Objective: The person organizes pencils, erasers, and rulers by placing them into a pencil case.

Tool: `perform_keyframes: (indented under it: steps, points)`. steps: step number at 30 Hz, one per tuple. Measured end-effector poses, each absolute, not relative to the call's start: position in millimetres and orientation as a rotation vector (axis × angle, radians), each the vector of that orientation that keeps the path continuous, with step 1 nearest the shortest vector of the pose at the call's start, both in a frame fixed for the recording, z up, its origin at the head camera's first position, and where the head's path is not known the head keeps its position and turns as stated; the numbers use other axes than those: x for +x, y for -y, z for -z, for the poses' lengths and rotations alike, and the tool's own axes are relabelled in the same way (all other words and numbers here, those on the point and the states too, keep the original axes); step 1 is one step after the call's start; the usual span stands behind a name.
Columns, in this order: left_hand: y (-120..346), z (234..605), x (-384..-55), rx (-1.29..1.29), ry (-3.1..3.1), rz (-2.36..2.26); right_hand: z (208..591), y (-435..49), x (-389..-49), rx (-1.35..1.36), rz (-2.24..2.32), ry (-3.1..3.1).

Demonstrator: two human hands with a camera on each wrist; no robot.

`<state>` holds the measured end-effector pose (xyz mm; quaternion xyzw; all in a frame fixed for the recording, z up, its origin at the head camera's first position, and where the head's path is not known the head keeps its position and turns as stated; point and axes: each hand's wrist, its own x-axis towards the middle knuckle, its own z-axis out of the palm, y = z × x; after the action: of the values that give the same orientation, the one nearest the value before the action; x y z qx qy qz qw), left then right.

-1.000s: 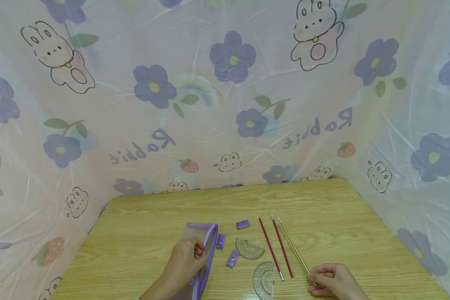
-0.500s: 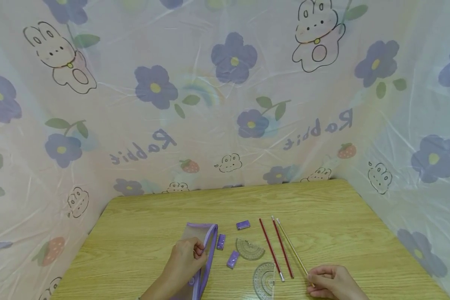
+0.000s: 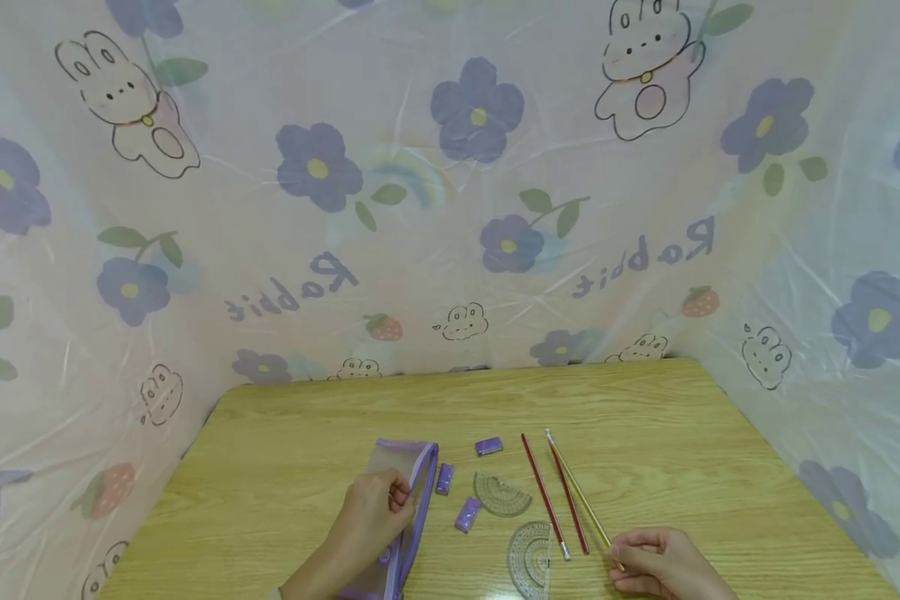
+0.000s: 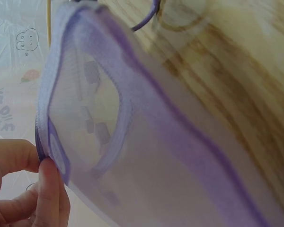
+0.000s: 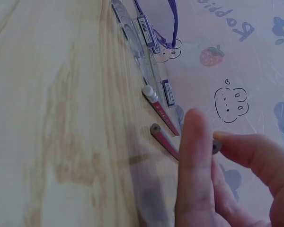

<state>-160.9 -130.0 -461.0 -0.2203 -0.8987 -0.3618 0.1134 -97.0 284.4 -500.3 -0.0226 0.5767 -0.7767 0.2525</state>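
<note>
My left hand [image 3: 375, 510] pinches the opened edge of a translucent pencil case [image 3: 397, 455] with purple trim, lying left of centre. In the left wrist view, thumb and finger grip its rim and the mouth gapes. My right hand [image 3: 658, 562] pinches the near end of a gold pencil [image 3: 581, 493]. Its far end crosses over the top of one red pencil [image 3: 573, 510] in the head view. Another red pencil [image 3: 544, 493] lies just left of that one. The right wrist view shows the gold pencil's end [image 5: 217, 146] between thumb and finger.
Between case and pencils lie two clear protractors, one farther [image 3: 501, 495] and one nearer [image 3: 528, 562]. Three purple erasers sit close by: one beside the case [image 3: 445, 479], one nearer [image 3: 467, 514], one farther back [image 3: 488, 446]. A rabbit-print curtain [image 3: 405, 250] surrounds the wooden table [image 3: 307, 408].
The gold pencil's far end has swung left, from beside the red pencil to across its top. My right hand has shifted slightly left. The left hand keeps its grip on the pencil case.
</note>
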Motion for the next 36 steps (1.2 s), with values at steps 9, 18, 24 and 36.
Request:
perform_keyframes:
  steps: [9, 18, 24, 36]
  points:
    - [130, 460, -163, -0.672, 2.638, 1.065, 500, -278, -97, -0.080, 2.099, -1.570]
    - [130, 459, -160, -0.653, 2.629, 1.068, 497, -265, -99, -0.065, 2.065, -1.610]
    - [130, 460, -158, -0.640, 2.628, 1.075, 496, -258, -101, -0.080, 2.034, -1.626]
    - [130, 462, -159, -0.657, 2.616, 1.085, 494, -250, -107, -0.134, 2.012, -1.663]
